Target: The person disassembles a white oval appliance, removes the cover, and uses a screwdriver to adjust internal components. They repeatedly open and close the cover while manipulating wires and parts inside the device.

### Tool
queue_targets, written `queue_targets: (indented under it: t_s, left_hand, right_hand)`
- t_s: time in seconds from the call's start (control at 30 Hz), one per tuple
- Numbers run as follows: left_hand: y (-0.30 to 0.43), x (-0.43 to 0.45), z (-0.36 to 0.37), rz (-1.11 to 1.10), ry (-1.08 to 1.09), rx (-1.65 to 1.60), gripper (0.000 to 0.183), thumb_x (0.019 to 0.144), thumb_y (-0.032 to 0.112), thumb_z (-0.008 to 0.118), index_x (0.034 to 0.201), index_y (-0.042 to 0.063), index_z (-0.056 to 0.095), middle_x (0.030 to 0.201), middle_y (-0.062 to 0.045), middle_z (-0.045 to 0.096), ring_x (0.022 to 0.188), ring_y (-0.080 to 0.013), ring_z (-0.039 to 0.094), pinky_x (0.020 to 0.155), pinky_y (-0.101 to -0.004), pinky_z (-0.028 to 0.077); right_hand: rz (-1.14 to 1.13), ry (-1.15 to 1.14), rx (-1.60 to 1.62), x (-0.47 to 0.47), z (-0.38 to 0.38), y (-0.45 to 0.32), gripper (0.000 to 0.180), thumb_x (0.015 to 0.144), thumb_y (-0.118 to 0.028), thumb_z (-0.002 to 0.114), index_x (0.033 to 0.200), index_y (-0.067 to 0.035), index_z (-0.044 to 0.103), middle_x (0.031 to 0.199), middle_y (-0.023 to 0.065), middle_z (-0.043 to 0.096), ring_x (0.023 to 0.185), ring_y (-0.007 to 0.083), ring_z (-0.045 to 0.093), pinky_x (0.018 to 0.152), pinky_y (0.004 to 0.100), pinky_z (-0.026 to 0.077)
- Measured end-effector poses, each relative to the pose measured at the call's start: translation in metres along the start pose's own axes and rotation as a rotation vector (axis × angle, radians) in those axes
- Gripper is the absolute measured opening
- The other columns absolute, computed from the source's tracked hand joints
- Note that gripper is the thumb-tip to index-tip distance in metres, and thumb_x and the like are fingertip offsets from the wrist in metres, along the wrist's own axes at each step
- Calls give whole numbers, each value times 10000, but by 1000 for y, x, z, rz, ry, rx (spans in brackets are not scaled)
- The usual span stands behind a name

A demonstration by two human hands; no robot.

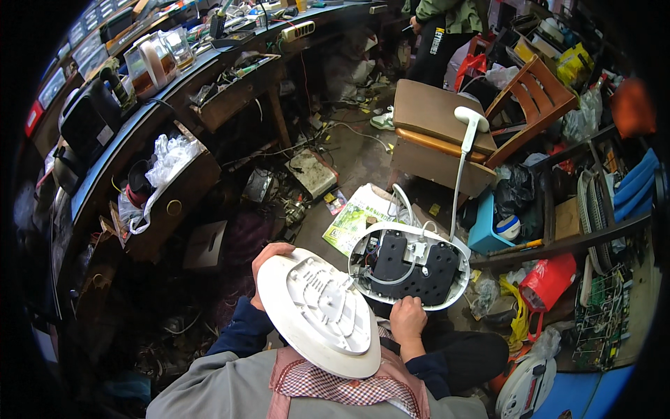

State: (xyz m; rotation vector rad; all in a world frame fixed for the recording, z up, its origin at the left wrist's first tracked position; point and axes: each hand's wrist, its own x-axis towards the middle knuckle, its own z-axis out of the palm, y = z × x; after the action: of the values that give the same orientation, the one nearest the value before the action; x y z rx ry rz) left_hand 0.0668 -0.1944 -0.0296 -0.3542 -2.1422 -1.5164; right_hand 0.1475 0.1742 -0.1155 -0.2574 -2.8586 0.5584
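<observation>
My left hand [269,264] grips the upper left edge of an oval white plastic cover [324,311], its ribbed inner face turned up. Beside it on the right stands the opened white base of an appliance [463,280], with black plastic parts [413,267], a grey hose and wires inside. My right hand [409,319] is at the lower rim of this base, fingers curled; whether it grips the rim cannot be told. From the back of the base a thin pole rises to a white handheld head [471,125] with a flat round end.
A wooden chair [534,99] and a brown board [434,110] stand ahead, with a person [445,42] behind. A cluttered workbench [157,105] with open drawers curves along the left. Bags, a blue bin [487,225] and circuit boards [602,314] crowd the right.
</observation>
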Motion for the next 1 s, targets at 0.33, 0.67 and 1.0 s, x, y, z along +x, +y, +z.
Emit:
queue_targets:
  t_s: [0.33, 0.67, 1.0]
  left_hand:
    - [2, 1, -3, -5, -28, 8, 273, 936, 188, 758, 1070, -49, 771, 1078, -167, 783, 974, -259, 763, 862, -349, 602]
    - [-6, 0, -2, 8, -34, 24, 290, 950, 211, 760, 1083, -46, 778, 1096, -170, 785, 970, -252, 764, 857, -344, 606]
    - [-10, -1, -4, -5, -35, -12, 313, 947, 238, 776, 1101, -33, 789, 1090, -168, 783, 965, -245, 762, 864, -342, 604]
  right_hand:
    - [26, -10, 2, 4, 0, -2, 197, 944, -186, 699, 862, -7, 717, 941, 221, 712, 816, 467, 735, 728, 564, 606]
    - [31, -62, -23, 4, -8, -5, 199, 935, -193, 724, 896, 1, 737, 943, 225, 722, 832, 465, 747, 746, 556, 614]
    - [10, -108, -78, 8, -3, -4, 177, 963, -167, 676, 908, -5, 719, 969, 213, 726, 836, 440, 760, 736, 538, 633]
